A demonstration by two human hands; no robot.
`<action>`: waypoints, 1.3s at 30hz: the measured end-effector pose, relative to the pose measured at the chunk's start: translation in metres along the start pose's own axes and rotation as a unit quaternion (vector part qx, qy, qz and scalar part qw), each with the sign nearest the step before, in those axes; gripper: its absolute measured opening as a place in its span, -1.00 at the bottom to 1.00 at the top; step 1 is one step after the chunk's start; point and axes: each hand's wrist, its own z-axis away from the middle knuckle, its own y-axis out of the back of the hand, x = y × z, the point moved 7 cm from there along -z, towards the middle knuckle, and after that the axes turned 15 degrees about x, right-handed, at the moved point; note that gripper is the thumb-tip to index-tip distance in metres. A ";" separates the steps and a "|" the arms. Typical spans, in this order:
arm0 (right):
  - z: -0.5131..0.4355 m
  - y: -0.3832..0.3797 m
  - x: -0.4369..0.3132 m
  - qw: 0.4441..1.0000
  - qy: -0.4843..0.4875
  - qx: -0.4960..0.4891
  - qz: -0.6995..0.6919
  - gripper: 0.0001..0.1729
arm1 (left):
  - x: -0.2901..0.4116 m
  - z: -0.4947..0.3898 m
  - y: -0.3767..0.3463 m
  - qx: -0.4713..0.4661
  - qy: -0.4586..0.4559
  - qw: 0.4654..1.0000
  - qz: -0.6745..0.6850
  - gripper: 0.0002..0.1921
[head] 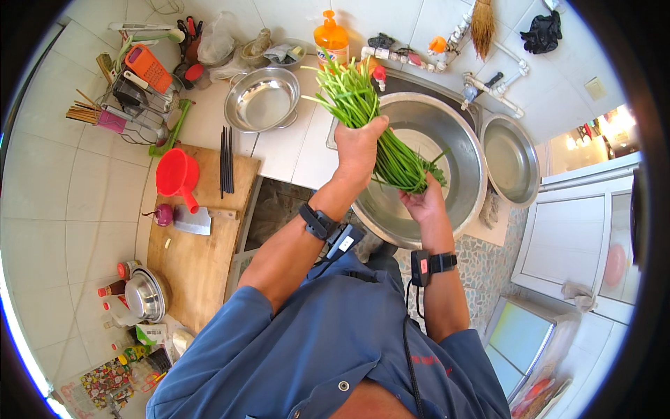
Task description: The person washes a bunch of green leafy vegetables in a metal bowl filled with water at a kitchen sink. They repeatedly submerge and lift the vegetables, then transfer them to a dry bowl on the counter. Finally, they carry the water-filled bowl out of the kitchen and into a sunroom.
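Observation:
A thick bunch of long green stalks (395, 157) lies slantwise above a large steel basin (471, 178). My left hand (360, 144) is wrapped around its upper part, with cut-looking pale ends fanning out beyond the thumb. Near the darker, leafy end, my right hand (425, 200) holds the bunch from below, its fingers partly hidden by the stalks. The basin's inside is partly covered by the bunch and my hands. Each wrist wears a dark strap with a small device.
Left of the basin are a two-handled steel pan (261, 99) and a wooden board (193, 272) bearing a cleaver (192, 220), red onion (163, 214), red dipper (177, 172) and black chopsticks (226, 162). Another metal basin (510, 160) leans at right; an orange soap bottle (331, 37) stands behind.

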 end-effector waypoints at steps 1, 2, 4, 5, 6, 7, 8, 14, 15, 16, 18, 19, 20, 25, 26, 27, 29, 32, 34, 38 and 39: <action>0.002 0.000 -0.002 1.000 0.022 -0.005 0.005 -0.73 | -0.001 -0.001 0.000 -0.001 0.005 1.000 0.000 -0.84; 0.005 0.000 -0.002 0.999 0.044 -0.020 0.013 -0.73 | -0.003 -0.001 0.003 0.002 0.019 1.000 0.013 -0.83; 0.007 0.003 -0.005 0.997 0.079 0.000 0.018 -0.74 | -0.005 -0.001 0.005 0.005 0.028 1.000 -0.009 -0.83; 0.007 0.003 0.000 0.999 0.047 0.003 0.006 -0.73 | -0.006 -0.001 0.007 0.011 0.038 0.999 -0.023 -0.83; 0.007 0.005 0.003 1.000 0.019 0.022 -0.007 -0.73 | -0.006 -0.001 0.007 0.012 0.031 0.998 -0.047 -0.84; 0.006 0.005 0.007 0.999 -0.007 0.030 -0.019 -0.72 | -0.003 0.000 0.008 0.008 0.018 1.000 -0.015 -0.84; 0.007 0.004 0.001 0.999 0.037 0.024 0.001 -0.73 | -0.002 0.000 0.007 0.009 0.020 1.000 0.008 -0.84; 0.016 -0.008 -0.006 0.999 0.050 -0.019 0.000 -0.71 | 0.008 0.009 0.006 0.008 -0.008 1.000 0.016 -0.82; 0.019 -0.006 -0.008 0.998 0.062 -0.005 0.011 -0.72 | 0.012 0.009 0.006 0.011 -0.019 1.000 0.011 -0.82; 0.020 -0.008 -0.010 0.998 0.070 -0.001 0.003 -0.73 | 0.016 0.012 0.007 0.012 -0.028 1.000 0.007 -0.82; 0.022 -0.012 -0.008 1.000 0.030 -0.009 0.002 -0.74 | 0.019 0.018 0.008 0.018 -0.042 0.999 -0.016 -0.84; 0.024 -0.011 -0.005 1.000 0.007 -0.001 -0.001 -0.74 | 0.020 0.023 0.011 0.027 -0.045 0.999 -0.008 -0.84; 0.025 -0.010 -0.010 1.000 0.026 -0.006 -0.011 -0.75 | 0.020 0.025 0.013 0.040 -0.040 0.998 -0.009 -0.84; 0.033 -0.005 -0.013 0.996 0.051 -0.056 0.039 -0.77 | 0.020 0.032 0.013 0.046 -0.057 0.997 -0.037 -0.82; 0.034 -0.003 -0.012 0.997 0.050 -0.055 0.036 -0.76 | 0.019 0.033 0.016 0.055 -0.047 0.997 -0.024 -0.81; 0.036 -0.006 -0.013 0.994 0.062 -0.084 0.030 -0.76 | 0.018 0.033 0.016 0.052 -0.041 0.998 -0.017 -0.81; 0.035 -0.002 -0.009 0.996 0.049 -0.051 0.054 -0.78 | 0.016 0.038 0.024 0.056 -0.018 0.998 -0.008 -0.80; 0.037 -0.007 -0.005 0.997 0.041 -0.051 0.051 -0.78 | 0.018 0.041 0.031 0.052 -0.002 0.999 0.007 -0.81; 0.040 -0.008 -0.003 0.995 0.051 -0.034 0.076 -0.78 | 0.022 0.039 0.036 0.042 0.006 0.999 0.016 -0.81; 0.047 -0.031 0.007 0.994 0.078 -0.061 0.044 -0.78 | 0.037 0.017 0.049 0.036 0.009 0.999 0.014 -0.79; 0.047 -0.039 0.014 0.995 0.077 -0.046 0.051 -0.78 | 0.043 0.007 0.057 0.037 0.012 0.999 0.011 -0.79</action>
